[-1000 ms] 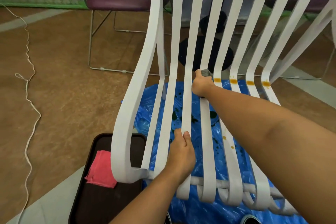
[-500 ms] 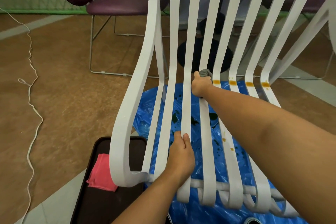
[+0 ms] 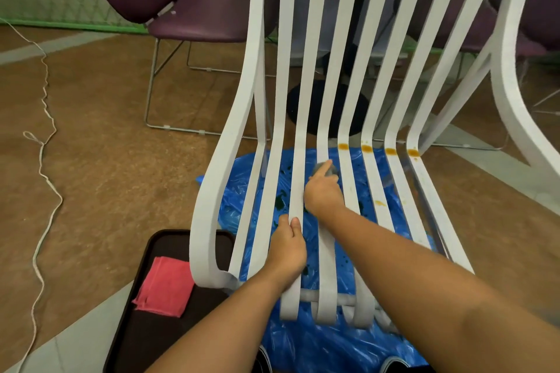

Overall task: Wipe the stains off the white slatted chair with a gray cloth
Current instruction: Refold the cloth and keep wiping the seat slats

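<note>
The white slatted chair [image 3: 230, 166] fills the middle of the view. Orange stains [image 3: 366, 148] mark the bend of the right-hand slats, and a smaller orange smear [image 3: 379, 203] lies lower on one seat slat. My right hand [image 3: 322, 191] presses the gray cloth [image 3: 319, 169] onto a middle seat slat, just below the bend; only a bit of cloth shows past the fingers. My left hand [image 3: 288, 251] grips the neighbouring slat to the left, nearer the seat's front edge.
A blue plastic sheet [image 3: 303, 345] with dark green spots lies under the chair. A dark tray [image 3: 157, 330] with a folded pink cloth [image 3: 165, 286] sits at lower left. Purple chairs [image 3: 200, 6] stand behind. A white cord [image 3: 41, 179] runs along the brown floor.
My right hand with the gray cloth has slid down the slat, from the bend toward me. My left hand keeps its hold on the same slat.
</note>
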Available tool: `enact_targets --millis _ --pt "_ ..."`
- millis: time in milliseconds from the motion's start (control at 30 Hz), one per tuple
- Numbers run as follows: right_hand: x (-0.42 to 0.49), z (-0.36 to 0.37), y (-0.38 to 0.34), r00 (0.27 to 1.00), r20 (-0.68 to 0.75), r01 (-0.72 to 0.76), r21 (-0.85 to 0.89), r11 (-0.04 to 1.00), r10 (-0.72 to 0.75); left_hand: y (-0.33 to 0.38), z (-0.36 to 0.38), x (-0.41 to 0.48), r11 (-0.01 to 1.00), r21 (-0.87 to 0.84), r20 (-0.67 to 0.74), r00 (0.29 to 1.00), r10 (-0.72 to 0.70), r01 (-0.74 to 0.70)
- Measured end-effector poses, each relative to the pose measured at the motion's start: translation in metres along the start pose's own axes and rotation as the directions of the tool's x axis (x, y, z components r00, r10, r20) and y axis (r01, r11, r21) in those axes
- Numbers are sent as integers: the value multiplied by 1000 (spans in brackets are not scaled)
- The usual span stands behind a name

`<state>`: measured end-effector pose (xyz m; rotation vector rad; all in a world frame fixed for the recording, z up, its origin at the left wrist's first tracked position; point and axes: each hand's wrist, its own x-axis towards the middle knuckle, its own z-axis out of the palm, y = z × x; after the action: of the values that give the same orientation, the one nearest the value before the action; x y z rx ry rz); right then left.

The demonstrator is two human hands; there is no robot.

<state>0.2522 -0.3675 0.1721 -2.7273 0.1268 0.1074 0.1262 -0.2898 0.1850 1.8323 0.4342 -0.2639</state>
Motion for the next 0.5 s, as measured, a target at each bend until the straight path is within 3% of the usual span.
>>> enact_targets --millis 167,233,433,500 --pt "-61 -5 7 995 104 4 -42 999 0 6 -3 -6 1000 -6 -22 1000 3 -3" --pt "-73 -11 4 985 154 -70 -90 993 83 8 -3 -7 1000 -12 -25 1000 5 -6" --pt "-60 -15 -2 984 136 -106 -55 993 113 12 -4 -12 1000 14 -33 999 -10 10" --pt "-51 -19 -5 981 154 -99 -142 985 121 13 -5 -13 1000 11 -34 999 -13 14"
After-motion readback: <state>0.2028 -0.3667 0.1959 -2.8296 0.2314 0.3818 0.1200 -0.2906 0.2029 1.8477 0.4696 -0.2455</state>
